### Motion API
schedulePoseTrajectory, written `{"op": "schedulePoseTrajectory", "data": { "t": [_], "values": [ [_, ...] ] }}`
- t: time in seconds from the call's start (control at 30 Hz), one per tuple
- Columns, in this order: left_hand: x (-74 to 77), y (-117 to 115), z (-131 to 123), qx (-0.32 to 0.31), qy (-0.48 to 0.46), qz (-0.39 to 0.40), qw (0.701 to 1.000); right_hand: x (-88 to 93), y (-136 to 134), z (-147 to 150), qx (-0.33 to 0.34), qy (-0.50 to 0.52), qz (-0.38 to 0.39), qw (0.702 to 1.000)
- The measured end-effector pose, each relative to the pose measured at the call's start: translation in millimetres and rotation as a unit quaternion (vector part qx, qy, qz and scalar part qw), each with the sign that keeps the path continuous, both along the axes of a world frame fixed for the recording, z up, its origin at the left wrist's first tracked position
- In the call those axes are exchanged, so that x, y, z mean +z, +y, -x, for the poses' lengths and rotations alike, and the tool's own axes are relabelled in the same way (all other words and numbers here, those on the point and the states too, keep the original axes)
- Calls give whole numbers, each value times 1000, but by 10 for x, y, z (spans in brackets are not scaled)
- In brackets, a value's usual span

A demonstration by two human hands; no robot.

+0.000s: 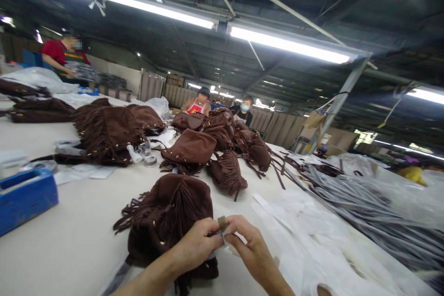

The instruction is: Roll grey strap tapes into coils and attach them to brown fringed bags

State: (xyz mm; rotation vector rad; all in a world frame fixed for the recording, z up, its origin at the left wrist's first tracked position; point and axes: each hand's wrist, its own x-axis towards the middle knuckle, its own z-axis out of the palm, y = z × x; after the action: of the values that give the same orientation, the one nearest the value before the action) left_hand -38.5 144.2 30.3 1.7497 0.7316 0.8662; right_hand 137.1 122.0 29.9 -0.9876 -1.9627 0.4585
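Both hands meet just right of a dark brown fringed bag (187,199) on the white table. My left hand (203,240) is closed, thumb and fingers pinching a small greyish piece (221,222) that looks like tape or a tag. Against it, my right hand (248,240) pinches a pale, thin piece (227,231) between thumb and forefinger. Whether these are one strip or two I cannot tell. The bag leans upright with its fringe spread to the left; my left forearm crosses in front of its lower part.
More brown bags (189,148) lie across the table (86,212). A blue tape dispenser (27,199) stands at left. White sheets (294,231) and a heap of grey-wrapped straps (364,208) cover the right side. Several people work beyond, one in a red top (55,53).
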Motion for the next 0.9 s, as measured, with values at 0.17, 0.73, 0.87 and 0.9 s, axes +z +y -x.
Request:
{"op": "schedulePoseTrajectory", "data": {
  "t": [0.17,0.73,0.87,0.9],
  "values": [
    [-5,4,9,12,3,26,1000,-65,36,24,-21,22,-31,999],
    [-65,0,-80,83,-27,37,996,118,187,71,17,59,167,984],
    [-110,38,-102,75,-63,170,981,231,191,127,-9,-116,-76,990],
    [-116,45,-106,74,-78,199,974,235,185,137,2,-134,-113,984]
  ]
}}
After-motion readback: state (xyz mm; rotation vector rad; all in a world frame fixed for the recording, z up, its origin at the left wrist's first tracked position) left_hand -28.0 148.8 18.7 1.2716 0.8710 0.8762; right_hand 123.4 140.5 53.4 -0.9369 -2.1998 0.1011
